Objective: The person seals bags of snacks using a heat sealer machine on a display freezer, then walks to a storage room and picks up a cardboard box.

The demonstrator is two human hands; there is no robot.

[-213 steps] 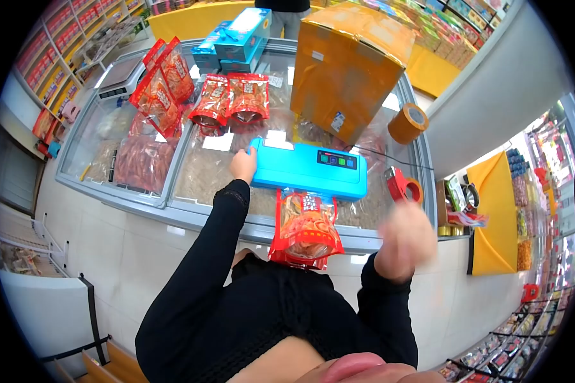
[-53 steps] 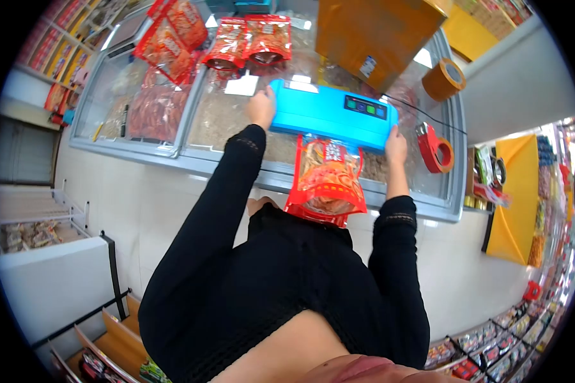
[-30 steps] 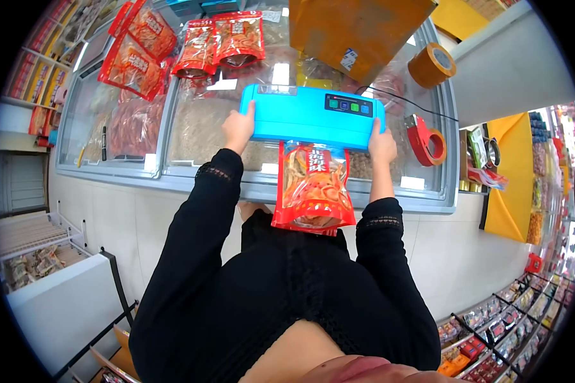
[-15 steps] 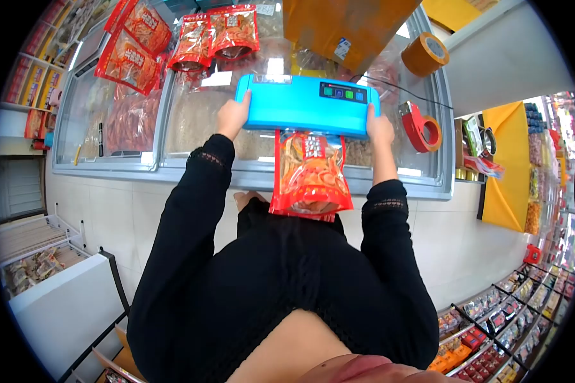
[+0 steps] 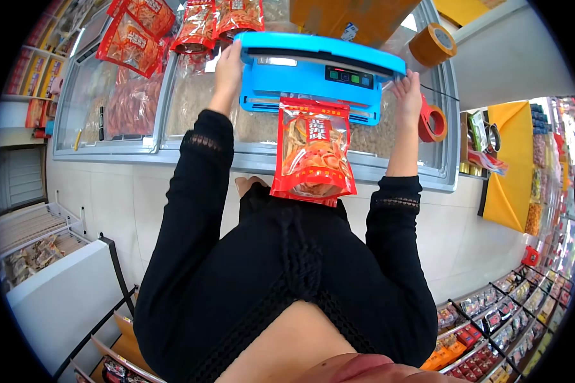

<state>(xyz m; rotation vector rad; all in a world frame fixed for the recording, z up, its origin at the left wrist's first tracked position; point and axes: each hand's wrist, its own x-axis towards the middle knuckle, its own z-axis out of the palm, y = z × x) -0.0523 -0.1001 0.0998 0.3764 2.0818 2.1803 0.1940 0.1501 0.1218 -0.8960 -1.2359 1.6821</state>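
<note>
A blue vacuum sealer (image 5: 284, 80) with a small button panel sits on the glass-topped freezer, its lid (image 5: 319, 48) raised. My left hand (image 5: 229, 67) grips the lid's left end. At the opposite end, my right hand (image 5: 407, 96) has its fingers curled on the lid's corner. A red snack bag (image 5: 314, 150) with a clear window lies in front of the machine. Its top edge rests at the sealer's front slot, and its bottom hangs past the freezer edge toward my lap. Dried, shrimp-like pieces show on the bag.
More red snack bags (image 5: 131, 41) lie at the back left of the freezer (image 5: 108, 153). Behind the sealer stands a cardboard box (image 5: 332, 19). To the right are a brown tape roll (image 5: 433, 45) and a red tape dispenser (image 5: 433, 122). Stocked shelves (image 5: 505, 319) line the lower right.
Both hands have lifted the sealer's lid up and away from me, exposing the base and the bag's top edge. The bag stays in front of the machine; the view has shifted slightly.
</note>
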